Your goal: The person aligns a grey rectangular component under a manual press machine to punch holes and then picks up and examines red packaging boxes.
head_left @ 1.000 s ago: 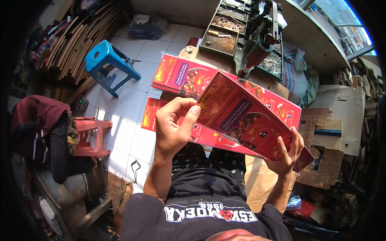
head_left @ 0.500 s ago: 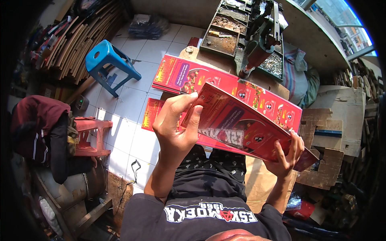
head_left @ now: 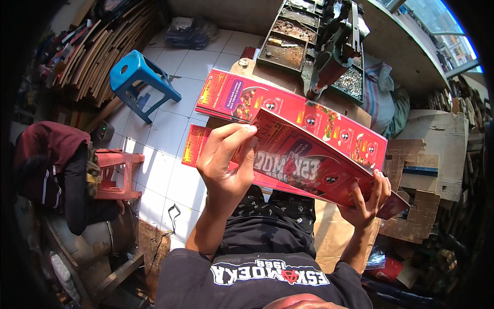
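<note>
A long, stiff red printed sheet point(head_left: 303, 165) with a glossy face is held tilted in front of my chest, and my shirt reflects in it. My left hand point(head_left: 226, 162) pinches its upper left corner between thumb and fingers. Near the other end, my right hand point(head_left: 366, 198) grips the lower edge, fingers on the glossy face. Just beyond lies a stack of similar red sheets point(head_left: 216, 95) on the bench. More red sheets point(head_left: 193, 147) lie lower, partly hidden behind my left hand and the held sheet.
At the far side of the bench stands a hand press point(head_left: 329, 69), flanked by metal trays point(head_left: 280, 54) with small shiny parts. A blue stool point(head_left: 139, 82) and a red stool point(head_left: 121, 172) stand to the left. Cut cardboard point(head_left: 411, 216) is at the right.
The held sheet has changed its tilt slightly, so the shirt's reflection now shows larger across it. My left fingertips have shifted a little up and right at the corner.
</note>
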Available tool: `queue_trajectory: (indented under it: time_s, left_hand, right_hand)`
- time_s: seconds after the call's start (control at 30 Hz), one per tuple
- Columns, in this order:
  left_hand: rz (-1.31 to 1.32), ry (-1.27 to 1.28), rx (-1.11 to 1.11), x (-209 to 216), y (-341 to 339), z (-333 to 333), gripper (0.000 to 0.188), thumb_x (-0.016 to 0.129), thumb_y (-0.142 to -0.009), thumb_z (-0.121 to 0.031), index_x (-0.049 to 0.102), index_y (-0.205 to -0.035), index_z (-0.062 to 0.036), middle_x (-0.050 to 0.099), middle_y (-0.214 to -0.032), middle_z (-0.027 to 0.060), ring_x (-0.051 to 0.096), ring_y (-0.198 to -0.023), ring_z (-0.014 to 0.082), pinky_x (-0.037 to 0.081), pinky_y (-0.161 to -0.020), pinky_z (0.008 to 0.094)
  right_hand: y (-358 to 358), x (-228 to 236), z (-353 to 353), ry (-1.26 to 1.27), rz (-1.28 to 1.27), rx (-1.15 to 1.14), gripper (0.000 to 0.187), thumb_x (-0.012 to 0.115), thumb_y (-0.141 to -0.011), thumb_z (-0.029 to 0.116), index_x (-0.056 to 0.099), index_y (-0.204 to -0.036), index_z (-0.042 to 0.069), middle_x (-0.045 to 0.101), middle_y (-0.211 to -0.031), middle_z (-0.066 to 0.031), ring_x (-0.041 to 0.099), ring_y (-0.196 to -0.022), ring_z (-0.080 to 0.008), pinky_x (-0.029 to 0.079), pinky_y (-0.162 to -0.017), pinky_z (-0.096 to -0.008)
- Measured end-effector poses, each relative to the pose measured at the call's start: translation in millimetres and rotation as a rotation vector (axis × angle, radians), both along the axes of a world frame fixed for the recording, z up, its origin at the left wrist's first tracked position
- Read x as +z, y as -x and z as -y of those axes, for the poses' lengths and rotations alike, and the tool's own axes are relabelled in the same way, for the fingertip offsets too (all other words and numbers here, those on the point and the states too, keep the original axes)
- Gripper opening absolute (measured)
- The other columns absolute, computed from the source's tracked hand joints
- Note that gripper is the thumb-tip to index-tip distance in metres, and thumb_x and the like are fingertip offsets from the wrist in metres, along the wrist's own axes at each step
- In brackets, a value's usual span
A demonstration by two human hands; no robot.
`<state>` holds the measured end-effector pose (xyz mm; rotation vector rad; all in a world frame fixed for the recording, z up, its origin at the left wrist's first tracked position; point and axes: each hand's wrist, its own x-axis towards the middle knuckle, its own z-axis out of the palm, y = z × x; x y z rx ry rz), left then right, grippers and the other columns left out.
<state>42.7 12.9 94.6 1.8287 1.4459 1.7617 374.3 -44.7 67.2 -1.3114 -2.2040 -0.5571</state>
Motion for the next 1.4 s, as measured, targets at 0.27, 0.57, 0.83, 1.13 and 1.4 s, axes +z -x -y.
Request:
queue_trajectory:
  time_s: [0.27,0.57,0.83,1.13,1.4]
  left_hand:
    - [0.02,0.032,0.015,2,-3,3,0.029,0.069,-0.081,0.013,0.07,-0.105,-0.0013,0.068,-0.102,0.0131,0.068,-0.089,0.0214,0.054,-0.078,0.0288]
    - [0.079,0.018,0.032,-1,-7,9,0.029,0.066,-0.081,0.019,0.07,-0.104,0.001,0.067,-0.103,0.013,0.067,-0.091,0.0188,0.056,-0.079,0.0283]
    - [0.146,0.041,-0.017,-1,-8,10,0.028,0.066,-0.081,0.02,0.069,-0.101,0.0006,0.066,-0.103,0.0116,0.066,-0.092,0.0177,0.055,-0.08,0.0272]
    - [0.178,-0.016,-0.017,-1,-14,12,0.029,0.067,-0.08,0.018,0.069,-0.102,-0.0009,0.065,-0.105,0.0134,0.066,-0.091,0.02,0.055,-0.075,0.0273]
    - [0.082,-0.028,0.01,-1,-11,12,0.032,0.068,-0.08,0.018,0.07,-0.104,-0.002,0.066,-0.105,0.0139,0.066,-0.092,0.0207,0.055,-0.077,0.028]
  right_hand:
    - [-2,-2,2,-0.024,0.038,-0.016,0.055,0.083,-0.07,0.036,0.065,-0.121,0.027,0.049,-0.144,-0.0236,0.048,-0.127,-0.0422,0.038,-0.105,-0.0602]
    - [-7,-10,8,-0.126,0.098,-0.078,0.044,0.075,-0.074,0.02,0.063,-0.116,0.03,0.051,-0.14,-0.0224,0.048,-0.127,-0.0426,0.034,-0.108,-0.0615]
    - [-6,-9,9,-0.129,0.082,-0.079,0.043,0.074,-0.074,0.018,0.062,-0.114,0.028,0.051,-0.14,-0.023,0.048,-0.127,-0.043,0.034,-0.108,-0.0622]
    - [-8,-9,8,-0.136,0.069,-0.067,0.048,0.075,-0.073,0.019,0.061,-0.118,0.029,0.05,-0.141,-0.0236,0.048,-0.128,-0.0433,0.034,-0.109,-0.0622]
    - [-7,-8,8,-0.139,0.082,-0.071,0.054,0.074,-0.074,0.02,0.057,-0.125,0.03,0.048,-0.142,-0.0247,0.047,-0.128,-0.0435,0.034,-0.108,-0.0628]
